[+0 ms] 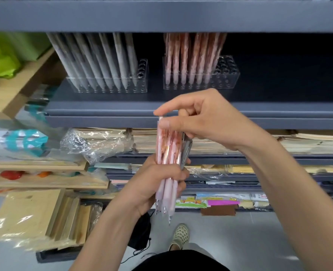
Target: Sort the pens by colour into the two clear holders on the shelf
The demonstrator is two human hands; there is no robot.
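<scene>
Left hand point(157, 184) has its fingers point(179, 174) curled tight round a bundle of pink patterned pens point(168, 159), tips pointing down, held in front of the dark grey metal shelf point(181, 111). Right hand point(202, 118) is up top, thumb and forefinger pinching the upper end of one pink pen at the bundle's left edge. Dark grey pens point(187, 151) sit at the bundle's right side, number hard to make out. On the shelf, the left clear plastic holder point(142, 75) carries pale grey pens point(107, 65), the right clear plastic holder point(228, 75) pink ones point(183, 61). The shelf above cuts off their tops.
</scene>
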